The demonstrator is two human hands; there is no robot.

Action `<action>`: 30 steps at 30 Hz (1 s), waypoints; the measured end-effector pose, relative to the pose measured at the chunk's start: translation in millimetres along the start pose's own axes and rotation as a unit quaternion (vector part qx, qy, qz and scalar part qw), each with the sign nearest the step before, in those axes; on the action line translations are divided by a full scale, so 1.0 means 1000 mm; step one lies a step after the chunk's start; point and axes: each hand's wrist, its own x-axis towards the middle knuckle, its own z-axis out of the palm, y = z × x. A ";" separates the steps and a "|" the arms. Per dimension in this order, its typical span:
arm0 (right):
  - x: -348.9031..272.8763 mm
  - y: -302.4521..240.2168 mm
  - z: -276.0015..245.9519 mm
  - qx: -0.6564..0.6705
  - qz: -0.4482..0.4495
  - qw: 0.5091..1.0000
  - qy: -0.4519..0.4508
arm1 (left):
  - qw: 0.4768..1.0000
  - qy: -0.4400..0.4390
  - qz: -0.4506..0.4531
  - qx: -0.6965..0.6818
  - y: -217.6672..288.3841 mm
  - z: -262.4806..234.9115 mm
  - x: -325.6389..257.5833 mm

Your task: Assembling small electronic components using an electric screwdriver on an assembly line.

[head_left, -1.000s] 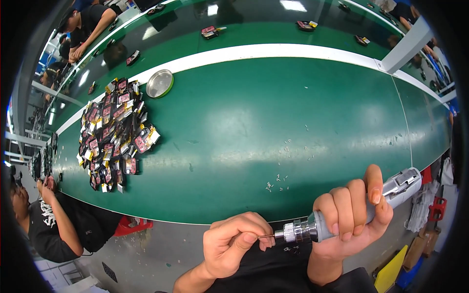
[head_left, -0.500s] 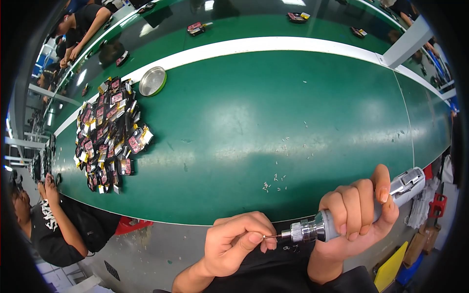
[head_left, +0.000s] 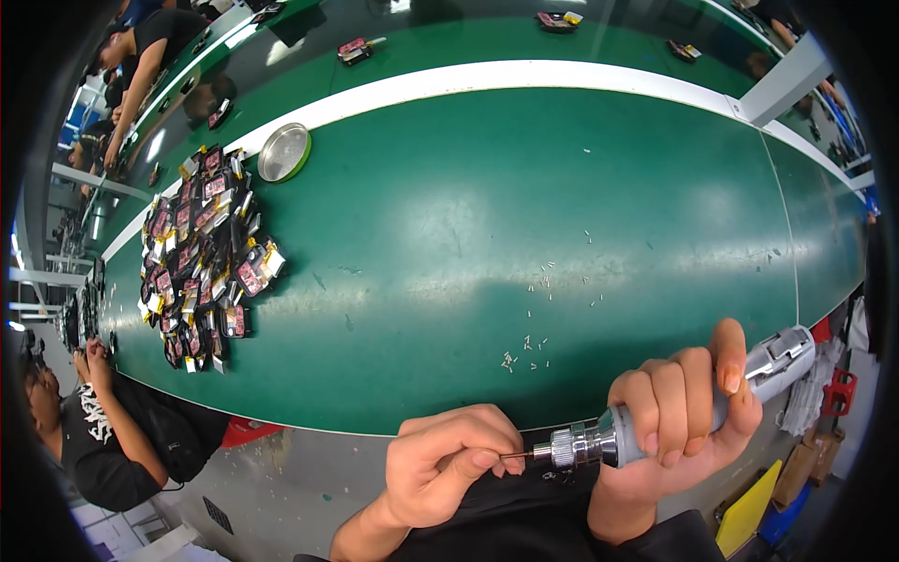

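Across the whole middle of the view runs a long green counter [head_left: 468, 215] with a white stripe along its far edge. On its left part lies a heap of small dark and pink flat parts with yellow tabs [head_left: 201, 248], and just beyond the heap sits a round shallow metal dish [head_left: 284, 152]. Near the counter's near edge, right of centre, tiny pale screws [head_left: 538, 323] lie scattered. At the left rim a person in a dark shirt [head_left: 103, 436] bends over the counter.

Below the near edge, close to the body, the right hand [head_left: 679, 421] wraps a silver and grey electric screwdriver [head_left: 655, 426]; its grip is full and closed around the barrel, index finger up along the body. The tool's long axis lies nearly level, its rear end rising a little to the far right and its knurled metal chuck [head_left: 567, 447] pointing left. From the chuck a thin dark bit [head_left: 520, 456] reaches left to the left hand [head_left: 449, 464], whose thumb and forefinger pinch narrowly at the bit's tip; whether something tiny sits between them cannot be told. The left hand thus lies just left of the tool, on its axis, while the screws lie farther off on the counter.
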 end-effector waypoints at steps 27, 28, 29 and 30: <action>0.002 0.006 -0.015 -0.035 -0.034 0.997 0.065 | 0.857 0.187 0.143 0.458 0.056 -0.061 -0.001; 0.000 0.002 -0.020 -0.017 -0.045 0.996 0.075 | 0.833 0.209 0.147 0.491 0.069 -0.077 -0.005; -0.001 0.000 -0.025 -0.023 -0.070 0.992 0.102 | 0.809 0.229 0.153 0.520 0.082 -0.096 -0.006; -0.001 -0.002 -0.037 -0.039 -0.061 0.995 0.068 | 0.766 0.237 0.169 0.574 0.099 -0.120 -0.005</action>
